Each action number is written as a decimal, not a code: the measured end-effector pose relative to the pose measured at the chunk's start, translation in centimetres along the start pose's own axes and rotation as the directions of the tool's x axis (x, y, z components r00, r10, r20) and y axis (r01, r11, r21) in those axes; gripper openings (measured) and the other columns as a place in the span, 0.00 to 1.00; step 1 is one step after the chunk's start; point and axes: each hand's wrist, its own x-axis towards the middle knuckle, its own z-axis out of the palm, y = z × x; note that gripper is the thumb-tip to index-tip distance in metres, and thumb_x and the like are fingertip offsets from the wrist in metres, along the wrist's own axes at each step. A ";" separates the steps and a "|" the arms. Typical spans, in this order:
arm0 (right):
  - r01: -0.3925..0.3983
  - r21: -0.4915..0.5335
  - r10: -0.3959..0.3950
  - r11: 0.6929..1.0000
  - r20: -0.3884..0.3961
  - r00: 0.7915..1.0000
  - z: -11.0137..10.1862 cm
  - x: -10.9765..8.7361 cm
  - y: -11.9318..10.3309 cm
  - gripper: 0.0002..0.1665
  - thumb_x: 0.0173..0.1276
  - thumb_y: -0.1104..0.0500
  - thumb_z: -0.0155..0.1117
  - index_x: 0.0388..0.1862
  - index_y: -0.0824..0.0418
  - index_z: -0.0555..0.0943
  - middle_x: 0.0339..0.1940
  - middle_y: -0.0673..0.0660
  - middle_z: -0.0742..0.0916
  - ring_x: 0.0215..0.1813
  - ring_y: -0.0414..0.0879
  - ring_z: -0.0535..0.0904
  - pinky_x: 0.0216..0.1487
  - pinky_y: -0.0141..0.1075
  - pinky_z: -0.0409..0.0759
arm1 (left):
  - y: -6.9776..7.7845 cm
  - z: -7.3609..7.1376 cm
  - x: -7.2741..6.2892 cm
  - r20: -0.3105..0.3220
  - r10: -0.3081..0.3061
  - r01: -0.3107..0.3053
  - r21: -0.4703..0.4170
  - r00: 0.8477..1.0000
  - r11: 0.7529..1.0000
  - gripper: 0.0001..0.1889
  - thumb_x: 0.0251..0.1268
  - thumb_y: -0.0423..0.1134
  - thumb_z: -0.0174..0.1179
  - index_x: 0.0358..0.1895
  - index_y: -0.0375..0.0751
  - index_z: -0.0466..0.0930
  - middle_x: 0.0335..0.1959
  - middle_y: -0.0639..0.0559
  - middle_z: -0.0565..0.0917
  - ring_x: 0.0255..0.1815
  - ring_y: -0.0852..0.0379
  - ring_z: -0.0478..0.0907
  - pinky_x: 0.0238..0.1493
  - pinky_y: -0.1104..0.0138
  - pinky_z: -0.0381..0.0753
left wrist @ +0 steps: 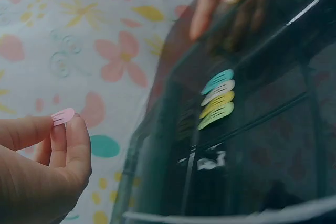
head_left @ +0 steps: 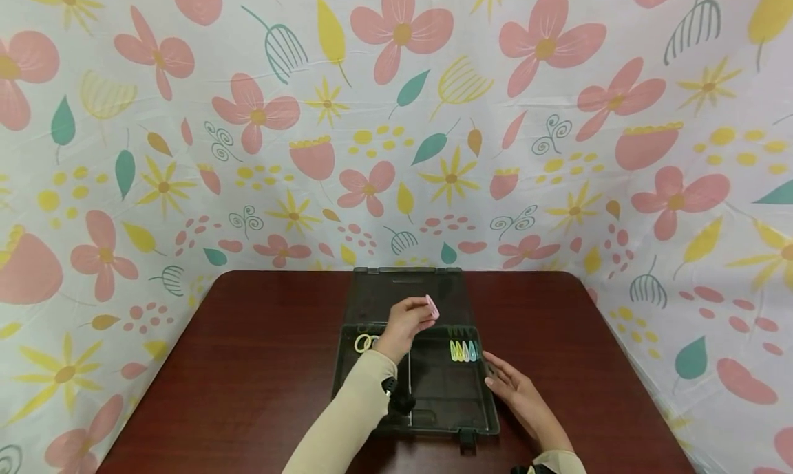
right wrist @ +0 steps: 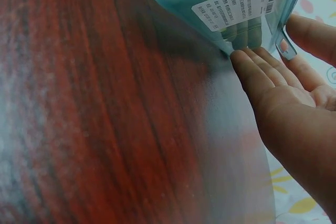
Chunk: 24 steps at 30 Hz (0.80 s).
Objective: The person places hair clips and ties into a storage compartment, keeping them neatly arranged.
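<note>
In the head view, a dark see-through plastic case (head_left: 446, 408) lies with its lid (head_left: 409, 295) laid back. My left hand (head_left: 405, 322) is raised over the case's back part, pinching a pink snap hair clip (head_left: 432, 307) between thumb and fingertips. The left wrist view shows the pink clip (left wrist: 63, 116) held at one end. A row of several snap clips (left wrist: 218, 99), in blue, pale pink, yellow and yellow-green, lies in the case's right compartment. My right hand (head_left: 520, 395) has its fingers stretched out against the case's right side. In the right wrist view, its fingertips (right wrist: 242, 59) meet the case's corner.
Yellow ring-shaped hair ties (head_left: 363, 343) lie in the left compartment, partly hidden by my left hand. A thin divider (head_left: 409, 384) splits the case. The dark red wooden table (head_left: 248, 364) reaches a flower-patterned cloth (head_left: 396, 151) behind. A latch (head_left: 467, 441) juts from the case's front.
</note>
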 end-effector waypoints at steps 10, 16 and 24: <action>0.001 -0.007 -0.001 1.000 -0.007 1.000 0.1 0.1 0.0 0.36 0.72 0.56 0.59 0.75 0.56 0.59 0.77 0.63 0.56 0.76 0.60 0.50 0.70 0.57 0.61 | -3.7 2.1 0.1 -0.063 -0.061 0.070 0.159 0.996 0.985 0.09 0.61 0.25 0.62 0.44 0.29 0.81 0.35 0.40 0.84 0.31 0.54 0.82 0.39 0.61 0.86; 0.003 -0.020 -0.003 1.000 -0.006 1.000 0.1 -0.1 -0.3 0.36 0.72 0.55 0.58 0.76 0.55 0.59 0.77 0.63 0.55 0.76 0.61 0.49 0.70 0.58 0.60 | -5.0 2.4 0.5 -0.121 -0.077 0.104 0.236 0.990 0.966 0.07 0.60 0.23 0.60 0.41 0.29 0.82 0.34 0.40 0.84 0.33 0.48 0.84 0.39 0.58 0.86; 0.002 -0.025 -0.002 1.000 0.009 1.000 0.0 -0.2 -0.2 0.36 0.73 0.54 0.57 0.76 0.55 0.58 0.78 0.63 0.54 0.76 0.63 0.50 0.70 0.59 0.60 | -5.6 2.9 0.4 -0.168 -0.096 0.152 0.363 0.981 0.919 0.08 0.58 0.21 0.59 0.39 0.29 0.83 0.32 0.41 0.84 0.31 0.48 0.83 0.39 0.57 0.86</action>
